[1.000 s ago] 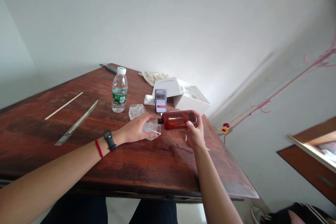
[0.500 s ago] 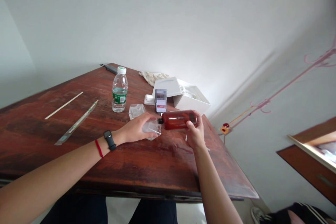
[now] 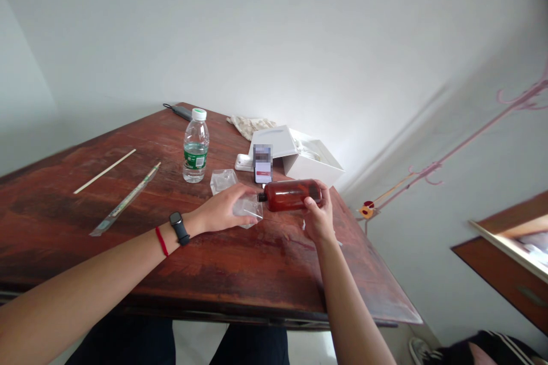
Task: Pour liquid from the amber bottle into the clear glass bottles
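White walls rose behind a worn reddish-brown wooden table [image 3: 261, 268], and our view fell on an amber bottle [image 3: 291, 195] lying on its side above the tabletop. Our right hand [image 3: 319, 218] had its fingers curled closed around the bottle's base end, holding it up. The bottle's dark capped end pointed left, meeting the edge of a piece of clear plastic packaging [image 3: 247, 209]. Our left hand [image 3: 220, 210] lay palm down over that piece, its fingers curved across the top and gripping it against the table.

A second piece of clear plastic [image 3: 222, 181] sat just beyond the left hand. Behind the bottle stood a phone [image 3: 262, 163] with a blurred screen, leaning upright beside a small white device [image 3: 243, 162]. Farther back, a white box [image 3: 314, 162] sat with its lid [image 3: 272, 141] tilted across it, and a crumpled beige cloth [image 3: 250, 127] lay beyond. A water bottle [image 3: 196, 148] with a green cap and label stood upright left of these, near a dark cord [image 3: 177, 112] at the far edge. Toward the table's left side lay a thin wooden stick [image 3: 105, 171] and a long wrapped stick [image 3: 125, 199]. A black watch [image 3: 180, 228] and a red band [image 3: 161, 241] circled our left wrist.
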The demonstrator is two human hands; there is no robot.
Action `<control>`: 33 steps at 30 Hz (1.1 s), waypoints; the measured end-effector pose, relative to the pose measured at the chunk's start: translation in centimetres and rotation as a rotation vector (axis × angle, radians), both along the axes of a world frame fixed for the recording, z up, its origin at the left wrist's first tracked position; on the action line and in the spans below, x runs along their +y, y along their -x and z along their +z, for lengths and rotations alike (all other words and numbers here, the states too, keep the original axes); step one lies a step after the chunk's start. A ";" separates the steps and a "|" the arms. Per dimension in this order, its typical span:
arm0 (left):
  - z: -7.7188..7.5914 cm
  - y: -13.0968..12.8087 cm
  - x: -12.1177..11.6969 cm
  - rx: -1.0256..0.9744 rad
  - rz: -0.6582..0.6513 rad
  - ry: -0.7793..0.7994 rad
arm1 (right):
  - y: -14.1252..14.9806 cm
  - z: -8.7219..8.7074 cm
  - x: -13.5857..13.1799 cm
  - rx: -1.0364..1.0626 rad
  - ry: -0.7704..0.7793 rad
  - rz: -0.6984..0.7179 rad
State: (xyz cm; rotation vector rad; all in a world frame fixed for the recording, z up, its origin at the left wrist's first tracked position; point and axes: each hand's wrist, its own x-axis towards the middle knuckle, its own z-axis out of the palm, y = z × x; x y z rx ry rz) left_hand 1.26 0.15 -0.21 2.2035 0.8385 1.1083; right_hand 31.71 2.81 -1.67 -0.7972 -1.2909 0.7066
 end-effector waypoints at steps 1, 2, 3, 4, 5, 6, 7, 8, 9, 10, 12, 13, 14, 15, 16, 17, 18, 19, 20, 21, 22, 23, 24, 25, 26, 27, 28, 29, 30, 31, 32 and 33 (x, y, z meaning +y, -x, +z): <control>0.0 0.0 0.0 0.000 0.001 0.004 | 0.0 0.0 0.0 0.001 0.001 0.000; 0.0 0.0 0.0 0.001 0.001 0.008 | 0.0 0.0 0.0 0.002 0.002 -0.001; 0.1 0.0 0.0 0.002 -0.001 0.010 | 0.0 0.0 0.0 0.004 0.003 0.000; 0.1 0.0 0.0 0.003 -0.005 0.011 | 0.1 0.1 -0.1 0.005 0.004 0.000; 0.1 0.0 0.0 0.003 -0.008 0.011 | 0.1 0.1 -0.1 0.007 0.005 -0.001; 0.1 0.0 0.0 0.000 -0.011 0.011 | 0.1 0.1 -0.1 0.009 0.007 -0.001; 0.1 0.0 0.0 -0.001 -0.014 0.012 | 0.2 0.2 -0.2 0.010 0.009 -0.002; 0.1 0.0 0.0 -0.003 -0.016 0.013 | 0.2 0.2 -0.2 0.011 0.010 -0.002; 0.0 0.0 0.0 -0.003 -0.016 0.015 | 0.3 0.3 -0.3 0.015 0.012 -0.004; 0.0 0.0 0.0 -0.003 -0.015 0.015 | 0.4 0.4 -0.3 0.020 0.016 -0.005; -0.1 0.0 0.1 -0.003 -0.014 0.014 | 0.5 0.5 -0.5 0.031 0.024 -0.010; -0.1 0.0 0.1 -0.006 -0.015 0.013 | 0.6 0.6 -0.6 0.036 0.028 -0.012; -0.1 0.0 0.1 -0.008 -0.017 0.013 | 0.7 0.7 -0.6 0.039 0.031 -0.013; -0.1 0.0 0.1 -0.010 -0.020 0.015 | 0.7 0.7 -0.7 0.041 0.033 -0.013; -0.1 0.0 0.1 -0.011 -0.024 0.020 | 0.7 0.8 -0.7 0.041 0.034 -0.011; 0.0 0.0 0.0 -0.013 -0.025 0.028 | 0.8 0.8 -0.7 0.042 0.036 -0.008; 0.0 0.0 0.0 -0.014 -0.025 0.036 | 0.8 0.9 -0.7 0.044 0.038 -0.006; 0.1 0.0 -0.1 -0.015 -0.024 0.043 | 0.8 0.9 -0.8 0.046 0.039 -0.006; 0.1 0.0 -0.2 -0.017 -0.023 0.048 | 0.8 0.9 -0.8 0.048 0.039 -0.007; 0.2 0.0 -0.2 -0.018 -0.020 0.051 | 0.8 0.9 -0.8 0.049 0.039 -0.009; 0.2 0.0 -0.3 -0.019 -0.019 0.051 | 0.8 1.0 -0.8 0.048 0.038 -0.010; 0.3 0.0 -0.3 -0.021 -0.020 0.050 | 0.8 1.0 -0.8 0.047 0.037 -0.011; 0.3 0.0 -0.3 -0.022 -0.021 0.049 | 0.9 1.1 -0.9 0.045 0.036 -0.010; 0.3 0.0 -0.4 -0.025 -0.020 0.047 | 0.9 1.1 -1.0 0.042 0.035 -0.009; 0.3 0.0 -0.4 -0.028 -0.018 0.045 | 0.9 1.2 -1.0 0.039 0.033 -0.008; 0.3 0.0 -0.4 -0.031 -0.018 0.042 | 1.0 1.2 -1.1 0.036 0.031 -0.008; 0.2 0.0 -0.4 -0.035 -0.017 0.039 | 1.0 1.3 -1.1 0.032 0.027 -0.009; 0.2 0.0 -0.4 -0.039 -0.016 0.037 | 1.0 1.3 -1.2 0.029 0.022 -0.013; 0.1 0.0 -0.4 -0.043 -0.018 0.037 | 1.0 1.3 -1.2 0.025 0.019 -0.018; 0.1 0.0 -0.4 -0.044 -0.021 0.038 | 1.0 1.3 -1.2 0.022 0.016 -0.022; 0.1 0.0 -0.4 -0.045 -0.024 0.041 | 1.0 1.3 -1.1 0.020 0.014 -0.025; 0.0 0.0 -0.3 -0.044 -0.028 0.044 | 1.0 1.3 -1.1 0.018 0.014 -0.026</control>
